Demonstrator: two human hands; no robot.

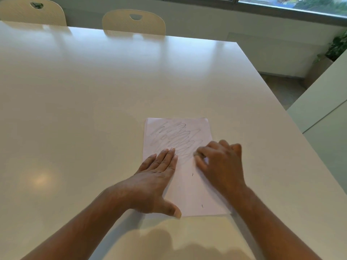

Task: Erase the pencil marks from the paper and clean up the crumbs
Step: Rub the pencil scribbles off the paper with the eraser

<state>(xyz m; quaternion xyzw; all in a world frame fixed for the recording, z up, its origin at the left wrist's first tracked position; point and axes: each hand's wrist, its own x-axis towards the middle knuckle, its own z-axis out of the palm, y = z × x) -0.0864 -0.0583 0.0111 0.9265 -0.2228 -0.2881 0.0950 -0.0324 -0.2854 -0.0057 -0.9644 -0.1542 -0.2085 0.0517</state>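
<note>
White counter [93, 91]; paper [187, 194] bearing grey pencil scribbles [176, 136]; left hand [155, 177] flat on its left edge; right hand [219, 162] curled, blurred, at right edge; chairs [134, 21] beyond.

No legible text, brand or number anywhere, paper [189, 192] bears only wordless pencil marks [176, 136]

Entry: one person's two arms and hands, seen from the head view.

- Left hand [155, 175], at the left edge of the paper [195, 194]: bare. Four fingers and thumb in view, thumbnail trimmed short, creases across the finger joints.
- Left forearm [90, 222], below and left of the paper: bare up to the picture's edge.
- Right hand [221, 162], at the paper's right edge: bare. Knuckles distinct, fingertips blurred.
- Right forearm [272, 228], below and right of the paper: bare likewise.
</note>
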